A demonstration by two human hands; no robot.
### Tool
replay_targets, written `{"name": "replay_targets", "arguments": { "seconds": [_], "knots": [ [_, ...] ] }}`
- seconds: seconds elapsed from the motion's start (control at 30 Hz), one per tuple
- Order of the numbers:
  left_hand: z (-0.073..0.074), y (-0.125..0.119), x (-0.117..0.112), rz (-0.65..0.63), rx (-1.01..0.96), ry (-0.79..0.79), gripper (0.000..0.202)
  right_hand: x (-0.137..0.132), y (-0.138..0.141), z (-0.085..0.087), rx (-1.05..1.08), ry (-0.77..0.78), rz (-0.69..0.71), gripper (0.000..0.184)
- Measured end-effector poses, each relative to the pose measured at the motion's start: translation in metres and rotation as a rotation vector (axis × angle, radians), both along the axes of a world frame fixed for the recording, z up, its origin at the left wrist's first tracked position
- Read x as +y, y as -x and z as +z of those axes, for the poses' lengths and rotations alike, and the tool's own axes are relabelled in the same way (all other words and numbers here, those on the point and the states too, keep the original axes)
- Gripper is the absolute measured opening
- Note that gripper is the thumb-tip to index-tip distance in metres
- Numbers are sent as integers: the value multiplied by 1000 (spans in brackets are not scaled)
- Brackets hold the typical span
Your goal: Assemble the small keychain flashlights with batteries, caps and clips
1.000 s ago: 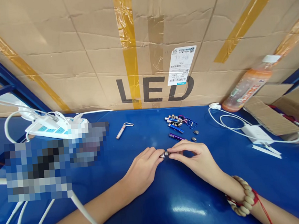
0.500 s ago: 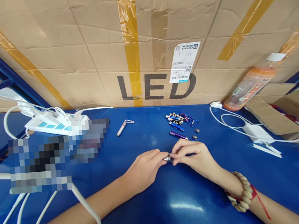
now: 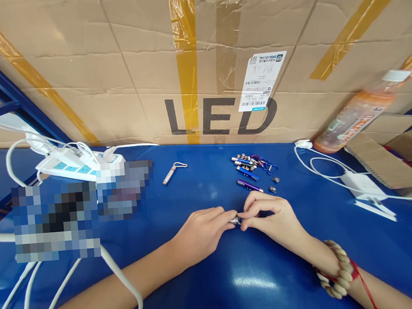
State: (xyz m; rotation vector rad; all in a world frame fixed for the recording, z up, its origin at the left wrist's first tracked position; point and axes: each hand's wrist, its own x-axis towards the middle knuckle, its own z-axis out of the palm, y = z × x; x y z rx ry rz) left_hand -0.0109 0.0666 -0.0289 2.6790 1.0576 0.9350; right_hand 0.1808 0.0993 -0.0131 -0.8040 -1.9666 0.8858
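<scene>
Just above the blue tabletop, my left hand (image 3: 207, 233) is closed with thumb and fingers around one end of a short stack of silver button cells (image 3: 236, 220). The thumb and forefinger of my right hand (image 3: 269, 211) pinch its other end. Fingers partly cover the stack. Beyond the right hand lie a purple penlight tube (image 3: 249, 186) and a blue penlight tube (image 3: 247, 173). Behind them is a cluster of blue tubes with small silver pieces and a blue carabiner (image 3: 272, 169). Two small clumps of silver cells (image 3: 272, 189) rest nearby. Farther left lies a silver penlight (image 3: 169, 175) with a clip.
A large cardboard box (image 3: 141, 59) marked LED stands along the back. A white power strip (image 3: 67, 167) and cables occupy the left, beside blurred-out items. On the right are an orange drink bottle (image 3: 358, 116), a white charger (image 3: 361, 183) and an open carton (image 3: 388, 161).
The camera view has shifted slightly, so the scene sits a little farther right. Both hands keep their grip on the button cells, with barely any change in the fingers.
</scene>
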Motion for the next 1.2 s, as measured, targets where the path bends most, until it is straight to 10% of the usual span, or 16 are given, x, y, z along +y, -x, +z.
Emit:
{"name": "replay_targets", "arguments": {
  "seconds": [1.2],
  "knots": [
    [2, 0, 1, -43, -143, 150, 28, 8, -4, -6, 1, 520, -36, 29]
  ]
}}
